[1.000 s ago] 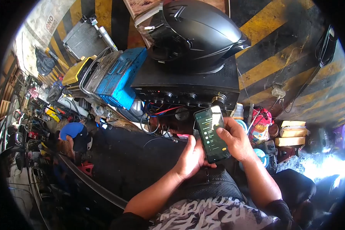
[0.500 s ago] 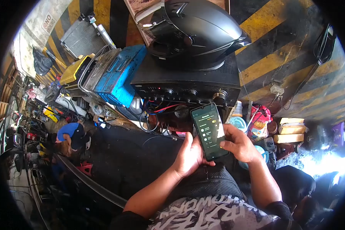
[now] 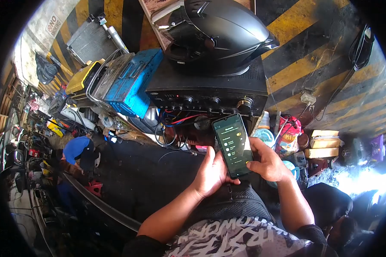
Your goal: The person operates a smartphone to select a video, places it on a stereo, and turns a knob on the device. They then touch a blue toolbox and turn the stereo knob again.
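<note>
A smartphone with a dark settings screen, headed by what reads as Bluetooth, is held upright between my hands. My left hand supports its lower left side, thumb raised along the edge and fingers behind it. On the other side, my right hand grips the phone's right edge, its thumb at the lower right of the screen. Just beyond the phone stands a black amplifier with knobs and a small red light. A black motorcycle helmet rests on top of the amplifier.
Left of the amplifier sits a blue metal toolbox, beside a yellow-rimmed bin. Cables hang below the amplifier. A person in a blue shirt crouches at the left. Yellowish boxes are stacked at the right.
The list on the phone screen looks slightly different. My hands keep nearly the same hold, and the view has shifted a little. The crouching person has bent slightly lower.
</note>
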Available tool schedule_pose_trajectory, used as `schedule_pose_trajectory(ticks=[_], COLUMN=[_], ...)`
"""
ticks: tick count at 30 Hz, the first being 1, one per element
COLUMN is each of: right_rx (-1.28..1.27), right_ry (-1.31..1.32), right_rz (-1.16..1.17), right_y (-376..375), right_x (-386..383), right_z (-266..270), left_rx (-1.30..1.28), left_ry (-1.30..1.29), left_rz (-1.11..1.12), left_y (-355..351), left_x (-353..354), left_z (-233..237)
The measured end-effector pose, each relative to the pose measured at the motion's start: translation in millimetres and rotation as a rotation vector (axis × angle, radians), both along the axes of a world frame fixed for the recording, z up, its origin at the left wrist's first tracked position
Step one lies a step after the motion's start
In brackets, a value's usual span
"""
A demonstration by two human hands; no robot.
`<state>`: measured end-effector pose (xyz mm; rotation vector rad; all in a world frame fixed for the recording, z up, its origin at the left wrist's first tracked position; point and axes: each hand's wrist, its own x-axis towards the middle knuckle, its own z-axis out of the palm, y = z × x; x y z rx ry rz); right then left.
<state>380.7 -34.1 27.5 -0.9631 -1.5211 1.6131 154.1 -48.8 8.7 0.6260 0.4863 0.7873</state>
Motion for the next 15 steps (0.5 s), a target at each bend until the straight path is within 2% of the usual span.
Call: schedule_pose_trajectory(ticks=[15], right_rx=[-0.007], right_ry=[0.019], right_rz=[0.007], right_y=[-2.1], right_x=[6.7], right_z=[-0.9], left_rx=[0.012], left_ry=[0.005], left_rz=[0.012], left_y=[-3.0], left_x=[6.6], left_z=[-0.3])
